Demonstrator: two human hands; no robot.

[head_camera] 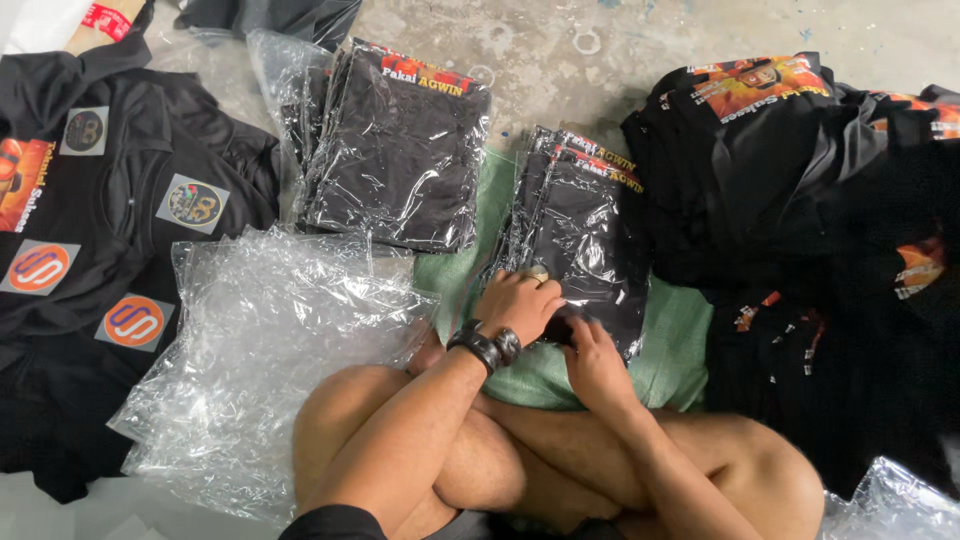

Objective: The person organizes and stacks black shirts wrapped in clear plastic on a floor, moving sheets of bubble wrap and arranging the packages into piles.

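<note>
Left hand [520, 300] presses flat on the bagged black shirt [580, 240] lying on the green sack [680, 345], right hand [590, 355] fingers pinch its near edge; one finished bagged stack [400, 145] left of it, loose shirts [800, 200] right (many unbagged), empty bags [270, 340] further left

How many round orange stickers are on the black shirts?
2, both on the black shirts at the left: one orange sticker near the picture's left edge, the other orange sticker lower and further right, beside the clear plastic bags. More may be hidden.
</note>
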